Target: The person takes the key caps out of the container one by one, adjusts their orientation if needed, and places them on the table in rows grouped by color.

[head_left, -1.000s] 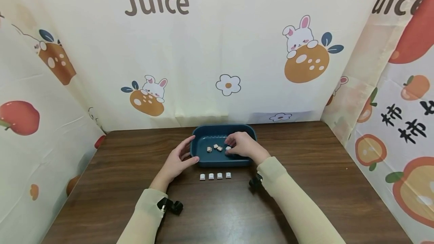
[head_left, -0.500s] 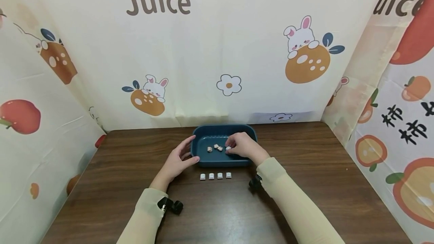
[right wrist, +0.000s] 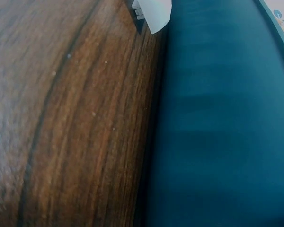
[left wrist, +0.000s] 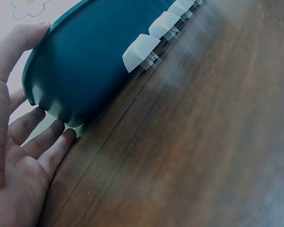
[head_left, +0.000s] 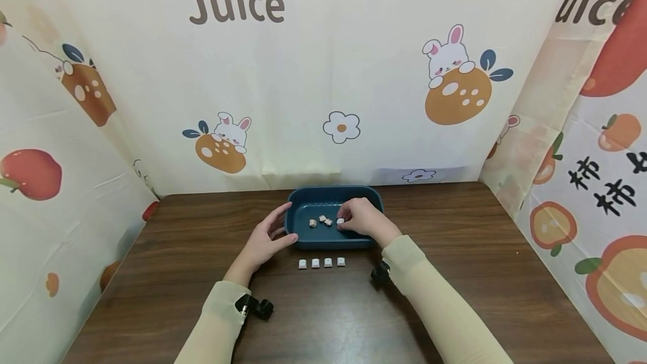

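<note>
My left hand steadies the left end of a dark blue tray. In the left wrist view the thumb touches the tray's rim and the other fingers bend against its outer wall. My right hand reaches into the tray's right half and pinches a white keycap between thumb and fingers. Left of it, several small beige pieces lie on the tray floor; their kind is too small to tell. The right wrist view shows the tray's outer wall, but the right hand is out of that view.
Several white keycaps stand in a row on the wooden table, just in front of the tray. Their stems show underneath in the left wrist view. A printed curtain hangs behind the table and along both sides.
Over the last second the right fingers have shifted very slightly around the white keycap, which stays at nearly the same spot. The left hand, tray and row of keycaps have not visibly moved.
</note>
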Demonstrator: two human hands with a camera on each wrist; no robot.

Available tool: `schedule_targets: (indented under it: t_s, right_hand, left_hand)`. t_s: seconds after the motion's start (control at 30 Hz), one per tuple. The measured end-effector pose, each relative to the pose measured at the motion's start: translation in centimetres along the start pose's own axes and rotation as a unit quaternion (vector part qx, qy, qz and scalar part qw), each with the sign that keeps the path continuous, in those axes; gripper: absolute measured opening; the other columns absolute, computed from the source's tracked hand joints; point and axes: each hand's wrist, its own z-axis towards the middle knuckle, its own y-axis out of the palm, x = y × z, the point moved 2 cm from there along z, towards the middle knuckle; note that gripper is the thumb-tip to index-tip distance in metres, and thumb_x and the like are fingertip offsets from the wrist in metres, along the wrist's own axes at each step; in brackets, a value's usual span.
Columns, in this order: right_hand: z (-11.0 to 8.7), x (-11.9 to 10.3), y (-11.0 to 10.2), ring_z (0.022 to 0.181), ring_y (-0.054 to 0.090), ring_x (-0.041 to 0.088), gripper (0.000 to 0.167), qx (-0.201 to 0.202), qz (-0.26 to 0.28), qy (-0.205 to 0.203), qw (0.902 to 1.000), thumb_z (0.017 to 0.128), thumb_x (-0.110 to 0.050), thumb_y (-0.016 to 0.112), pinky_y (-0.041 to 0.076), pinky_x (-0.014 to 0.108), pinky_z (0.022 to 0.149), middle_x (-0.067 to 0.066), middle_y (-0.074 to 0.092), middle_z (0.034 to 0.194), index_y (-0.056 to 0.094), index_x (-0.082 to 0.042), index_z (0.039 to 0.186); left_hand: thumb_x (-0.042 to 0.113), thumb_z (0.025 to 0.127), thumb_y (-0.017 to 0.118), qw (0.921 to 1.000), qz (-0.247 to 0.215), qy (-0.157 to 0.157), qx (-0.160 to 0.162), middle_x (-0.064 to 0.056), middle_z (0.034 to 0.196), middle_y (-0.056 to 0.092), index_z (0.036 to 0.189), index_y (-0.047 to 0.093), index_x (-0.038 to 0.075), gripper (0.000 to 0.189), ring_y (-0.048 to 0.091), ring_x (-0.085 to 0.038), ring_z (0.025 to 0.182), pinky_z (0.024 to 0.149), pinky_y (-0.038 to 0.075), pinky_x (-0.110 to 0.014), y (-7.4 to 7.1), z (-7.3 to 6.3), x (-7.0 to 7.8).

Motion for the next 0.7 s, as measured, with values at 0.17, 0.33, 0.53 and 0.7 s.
schedule_targets:
  t_s: [0.17, 0.33, 0.53, 0.7]
  right_hand:
    - [0.01, -0.04, -0.05, 0.089, 0.069, 0.014, 0.01, 0.003, 0.004, -0.006, 1.0, 0.096, -0.016, 0.088, 0.064, 0.039, 0.089, -0.001, 0.076, 0.096, 0.082, -0.012, 0.102]
    - [-0.05, 0.14, -0.26, 0.09, 0.068, 0.015, 0.01, 0.02, 0.029, -0.02, 0.9992, 0.097, -0.017, 0.086, 0.064, 0.04, 0.091, -0.001, 0.077, 0.101, 0.083, -0.014, 0.106]
    - [-0.04, 0.32, -0.6, 0.096, 0.069, 0.015, 0.017, 0.042, 0.049, -0.028, 0.9975, 0.098, -0.021, 0.086, 0.063, 0.041, 0.093, -0.001, 0.078, 0.107, 0.083, -0.016, 0.114]
    - [-0.21, 0.36, -0.52, 0.095, 0.068, 0.016, 0.019, 0.044, 0.068, -0.022, 0.9964, 0.098, -0.023, 0.086, 0.063, 0.04, 0.092, -0.003, 0.077, 0.105, 0.083, -0.017, 0.116]
  left_hand:
    - [0.015, 0.102, 0.079, 1.0, -0.001, 0.003, 0.0, -0.013, 0.175, 0.037, 0.168, 0.042, 0.019, 0.076, 0.042, -0.043, 0.157, 0.122, 0.041, -0.063, -0.02, -0.01, -0.04]
    - [0.014, 0.102, 0.079, 1.0, 0.0, 0.0, 0.002, -0.012, 0.175, 0.037, 0.168, 0.043, 0.02, 0.076, 0.042, -0.043, 0.156, 0.122, 0.041, -0.063, 0.0, -0.06, 0.1]
    - [0.009, 0.102, 0.077, 1.0, -0.001, 0.004, 0.001, -0.012, 0.175, 0.037, 0.169, 0.042, 0.019, 0.076, 0.042, -0.043, 0.157, 0.122, 0.041, -0.063, -0.02, 0.02, 0.04]
    - [0.01, 0.102, 0.078, 1.0, 0.0, 0.004, 0.0, -0.013, 0.175, 0.037, 0.169, 0.042, 0.019, 0.076, 0.041, -0.042, 0.157, 0.122, 0.041, -0.063, -0.04, 0.0, -0.11]
